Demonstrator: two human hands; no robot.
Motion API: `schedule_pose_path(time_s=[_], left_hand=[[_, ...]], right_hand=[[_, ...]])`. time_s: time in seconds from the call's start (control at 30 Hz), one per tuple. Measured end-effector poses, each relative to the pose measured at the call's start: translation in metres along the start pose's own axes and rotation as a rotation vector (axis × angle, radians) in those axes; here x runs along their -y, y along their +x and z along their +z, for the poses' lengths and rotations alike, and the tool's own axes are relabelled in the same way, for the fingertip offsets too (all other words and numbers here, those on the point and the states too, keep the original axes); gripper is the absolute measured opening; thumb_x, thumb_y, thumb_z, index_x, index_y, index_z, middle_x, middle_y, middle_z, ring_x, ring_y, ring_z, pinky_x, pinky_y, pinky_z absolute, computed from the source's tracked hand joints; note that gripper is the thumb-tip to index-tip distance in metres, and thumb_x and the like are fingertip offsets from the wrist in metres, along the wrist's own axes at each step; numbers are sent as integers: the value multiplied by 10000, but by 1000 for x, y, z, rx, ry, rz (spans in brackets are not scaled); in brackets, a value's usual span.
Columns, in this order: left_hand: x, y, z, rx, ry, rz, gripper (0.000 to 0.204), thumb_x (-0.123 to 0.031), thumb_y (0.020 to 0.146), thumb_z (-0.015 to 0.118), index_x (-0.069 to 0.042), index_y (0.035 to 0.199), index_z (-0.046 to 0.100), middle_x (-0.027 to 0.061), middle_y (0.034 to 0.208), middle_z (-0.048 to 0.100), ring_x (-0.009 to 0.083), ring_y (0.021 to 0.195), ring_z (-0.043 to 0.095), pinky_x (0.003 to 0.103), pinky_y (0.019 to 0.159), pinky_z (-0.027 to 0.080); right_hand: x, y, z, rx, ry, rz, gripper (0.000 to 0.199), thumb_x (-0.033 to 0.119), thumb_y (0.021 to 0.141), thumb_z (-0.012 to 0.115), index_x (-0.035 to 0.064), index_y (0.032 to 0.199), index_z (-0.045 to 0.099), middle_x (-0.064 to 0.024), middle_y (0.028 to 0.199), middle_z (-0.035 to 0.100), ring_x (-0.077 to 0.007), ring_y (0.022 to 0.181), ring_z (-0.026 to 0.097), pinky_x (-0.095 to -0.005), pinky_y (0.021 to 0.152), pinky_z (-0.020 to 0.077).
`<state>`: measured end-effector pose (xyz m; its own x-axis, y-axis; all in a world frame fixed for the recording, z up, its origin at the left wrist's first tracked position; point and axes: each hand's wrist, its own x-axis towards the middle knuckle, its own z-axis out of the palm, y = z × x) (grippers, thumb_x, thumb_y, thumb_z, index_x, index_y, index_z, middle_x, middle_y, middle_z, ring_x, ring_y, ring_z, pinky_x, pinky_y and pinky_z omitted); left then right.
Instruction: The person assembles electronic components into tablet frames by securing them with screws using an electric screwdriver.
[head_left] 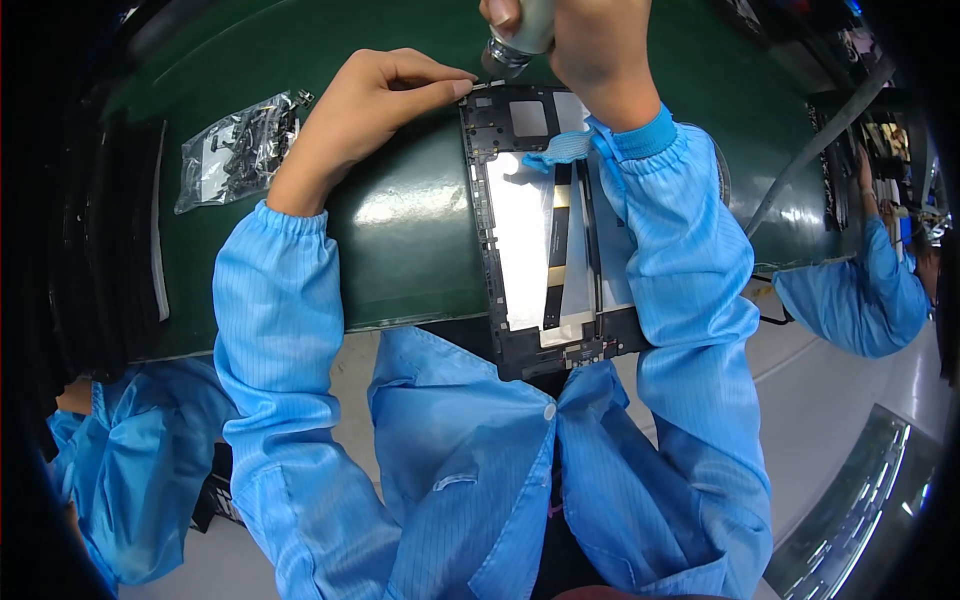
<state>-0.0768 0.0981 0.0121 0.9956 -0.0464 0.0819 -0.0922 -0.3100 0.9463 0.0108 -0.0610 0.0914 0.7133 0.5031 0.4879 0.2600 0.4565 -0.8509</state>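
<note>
An opened tablet housing with a black frame and pale inner panels lies in front of me, its near end reaching past the table edge. My left hand is at its far left corner, thumb and forefinger pinched together. Whatever small part may be between those fingertips is too small to make out. My right hand grips a pale cylindrical tool with a metallic lower end, held over the housing's far end near my left fingertips. The tool's tip is not clearly visible. A blue band hangs from my right wrist.
A clear plastic bag of small dark parts lies left on the green table. Dark stacked panels line the left side. A grey cable crosses at right. Blue-sleeved people work at left and right.
</note>
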Motion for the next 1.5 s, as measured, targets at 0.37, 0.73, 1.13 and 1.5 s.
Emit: schedule_pose_path(time_s=[0.37,0.73,1.13,1.5], left_hand=[[13,0,2,-101,152,127,256,-209,879,735,-3,1028,764,104,868,717,145,760,657,270,690,508],[19,2,0,-68,74,36,233,-156,898,705,41,1017,741,75,931,712,124,832,637,261,790,501],[22,2,-3,-70,205,52,257,-191,898,703,15,1046,747,93,919,716,149,816,652,278,801,514],[27,3,-2,-73,155,8,261,-175,913,692,26,1075,732,64,929,710,105,837,627,246,781,492]], right_hand=[[-15,-10,6,48,28,30,248,-40,861,510,-100,1086,597,-142,860,696,-126,505,556,-256,477,455],[-22,-12,5,60,-13,-8,247,-22,880,497,-85,1099,592,-161,890,692,-129,507,547,-254,485,451],[-23,-14,8,57,-53,5,245,-11,876,511,-88,1093,595,-150,877,689,-127,507,539,-251,495,448],[-22,-9,15,83,-222,-20,165,0,884,526,-40,799,663,-49,580,589,-105,448,521,-245,432,399]])
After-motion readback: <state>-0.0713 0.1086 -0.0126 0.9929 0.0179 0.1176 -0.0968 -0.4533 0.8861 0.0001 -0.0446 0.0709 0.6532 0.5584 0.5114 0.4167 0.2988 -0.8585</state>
